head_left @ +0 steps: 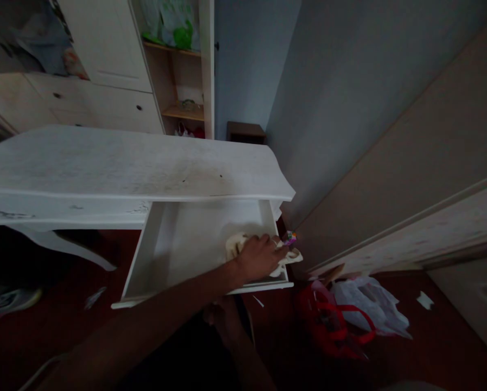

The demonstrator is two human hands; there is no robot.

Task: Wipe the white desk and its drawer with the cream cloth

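My left hand (263, 256) reaches across from the lower left and presses a cream cloth (235, 243) against the right side of an open drawer (194, 233). Its fingers are closed over the cloth, and part of the cloth hangs over the drawer's right edge. Below the drawer's front, in shadow, is my right hand (222, 317) with its fingers curled; whatever they may hold is hidden. The drawer is pulled out of a white dressing table (105, 157) whose top has dark smudges.
A red bag (328, 320) and a white plastic bag (373, 304) lie on the dark red floor at right. A wall (349, 108) runs along the right side. White cabinets (108, 49) with an open shelf stand behind the table. A shoe (11, 304) is at lower left.
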